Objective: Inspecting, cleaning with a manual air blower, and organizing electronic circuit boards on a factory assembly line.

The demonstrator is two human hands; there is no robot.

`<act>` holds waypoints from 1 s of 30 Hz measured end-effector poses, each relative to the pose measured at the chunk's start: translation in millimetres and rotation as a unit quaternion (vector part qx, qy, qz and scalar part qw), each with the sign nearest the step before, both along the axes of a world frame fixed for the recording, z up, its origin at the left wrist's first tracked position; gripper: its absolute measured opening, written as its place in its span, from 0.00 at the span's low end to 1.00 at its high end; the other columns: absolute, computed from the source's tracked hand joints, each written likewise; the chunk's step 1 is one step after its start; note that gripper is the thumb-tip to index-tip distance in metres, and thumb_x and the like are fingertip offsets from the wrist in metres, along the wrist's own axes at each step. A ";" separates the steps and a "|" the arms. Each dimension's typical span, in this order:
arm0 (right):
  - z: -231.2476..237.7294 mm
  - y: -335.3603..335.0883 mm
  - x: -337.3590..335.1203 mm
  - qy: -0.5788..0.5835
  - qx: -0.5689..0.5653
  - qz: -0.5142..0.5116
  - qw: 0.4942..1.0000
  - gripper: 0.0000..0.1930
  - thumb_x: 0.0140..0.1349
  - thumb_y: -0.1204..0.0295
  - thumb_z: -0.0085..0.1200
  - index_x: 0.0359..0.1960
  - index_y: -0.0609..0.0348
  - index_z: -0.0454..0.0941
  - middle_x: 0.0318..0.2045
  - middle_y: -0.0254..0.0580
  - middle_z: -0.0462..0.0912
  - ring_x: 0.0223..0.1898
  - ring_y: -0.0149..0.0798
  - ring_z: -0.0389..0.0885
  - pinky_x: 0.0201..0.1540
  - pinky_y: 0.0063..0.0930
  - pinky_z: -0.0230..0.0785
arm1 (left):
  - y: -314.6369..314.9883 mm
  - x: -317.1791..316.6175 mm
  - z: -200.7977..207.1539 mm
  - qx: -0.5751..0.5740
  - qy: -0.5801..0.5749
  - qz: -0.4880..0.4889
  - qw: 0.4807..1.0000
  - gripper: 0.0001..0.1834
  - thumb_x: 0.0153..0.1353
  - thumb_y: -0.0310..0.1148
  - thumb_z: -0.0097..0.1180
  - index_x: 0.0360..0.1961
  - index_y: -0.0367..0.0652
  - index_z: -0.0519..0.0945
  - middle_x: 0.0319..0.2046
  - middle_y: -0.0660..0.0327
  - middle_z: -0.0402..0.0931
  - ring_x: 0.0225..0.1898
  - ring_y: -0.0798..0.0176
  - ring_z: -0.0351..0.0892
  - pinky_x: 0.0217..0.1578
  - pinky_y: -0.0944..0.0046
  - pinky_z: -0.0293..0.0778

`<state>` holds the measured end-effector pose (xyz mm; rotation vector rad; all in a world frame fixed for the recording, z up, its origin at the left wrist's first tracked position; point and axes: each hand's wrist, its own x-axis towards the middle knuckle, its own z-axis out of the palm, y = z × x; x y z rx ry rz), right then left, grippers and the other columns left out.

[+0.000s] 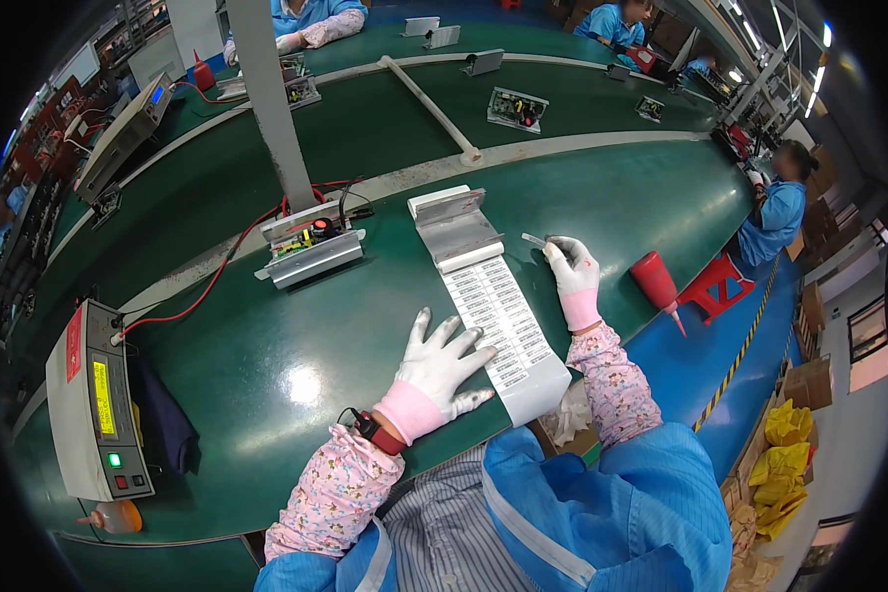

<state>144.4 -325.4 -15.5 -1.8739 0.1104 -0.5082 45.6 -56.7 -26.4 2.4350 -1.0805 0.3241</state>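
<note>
White-gloved left hand [442, 370] on label sheet [498, 311]

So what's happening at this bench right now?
A person in white gloves works at a green conveyor bench. The left hand lies flat, fingers spread, holding down a long sheet of small labels. The right hand pinches one peeled label just above the sheet's right side. A circuit board in a metal fixture with red wires sits to the left, a red bottle to the right.
</note>
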 end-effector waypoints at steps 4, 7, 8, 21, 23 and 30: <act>-4.8 -1.8 1.6 -0.002 0.020 0.012 1.000 0.12 0.66 0.73 0.60 0.46 0.68 0.83 0.38 0.41 0.86 0.36 0.29 0.79 0.43 0.18 0.72 | 0.5 -0.2 0.3 -0.030 0.012 0.003 0.999 0.31 0.64 0.60 0.53 0.61 0.54 0.80 0.62 0.54 0.76 0.66 0.42 0.69 0.73 0.30 0.47; -9.8 -6.8 3.0 0.004 0.008 0.024 1.000 0.12 0.65 0.73 0.61 0.46 0.68 0.83 0.38 0.40 0.86 0.36 0.28 0.79 0.42 0.17 0.70 | 0.8 -0.2 1.9 -0.060 0.021 0.004 0.998 0.30 0.64 0.58 0.55 0.60 0.52 0.81 0.61 0.53 0.76 0.65 0.43 0.70 0.74 0.33 0.48; -8.0 -6.1 2.9 0.006 0.009 0.027 1.000 0.12 0.65 0.73 0.61 0.46 0.68 0.83 0.38 0.40 0.86 0.36 0.28 0.79 0.42 0.17 0.70 | 1.1 0.0 2.3 -0.059 0.023 0.007 0.998 0.30 0.64 0.58 0.55 0.60 0.52 0.81 0.61 0.53 0.76 0.65 0.43 0.70 0.74 0.33 0.48; 25.7 -14.1 174.3 -0.058 -0.206 -0.002 0.977 0.25 0.64 0.66 0.61 0.62 0.61 0.76 0.48 0.42 0.86 0.40 0.40 0.82 0.48 0.30 0.75 | 6.1 2.5 8.2 -0.176 0.104 0.038 0.978 0.26 0.63 0.49 0.62 0.57 0.44 0.81 0.56 0.54 0.78 0.61 0.51 0.75 0.74 0.42 0.55; 23.7 -16.0 226.5 -0.056 -0.374 -0.032 0.925 0.30 0.62 0.62 0.63 0.66 0.54 0.73 0.55 0.41 0.83 0.48 0.47 0.82 0.54 0.35 0.74 | 7.0 3.5 9.9 -0.186 0.112 0.045 0.975 0.26 0.63 0.49 0.62 0.57 0.43 0.81 0.56 0.54 0.78 0.60 0.51 0.76 0.73 0.42 0.56; 21.7 -15.4 354.9 -0.040 -0.601 -0.096 0.793 0.38 0.59 0.59 0.63 0.72 0.46 0.64 0.66 0.39 0.73 0.64 0.51 0.72 0.61 0.39 0.71 | 7.1 5.4 21.4 -0.209 0.129 0.051 0.968 0.24 0.62 0.43 0.65 0.55 0.41 0.82 0.54 0.55 0.80 0.57 0.53 0.78 0.72 0.44 0.60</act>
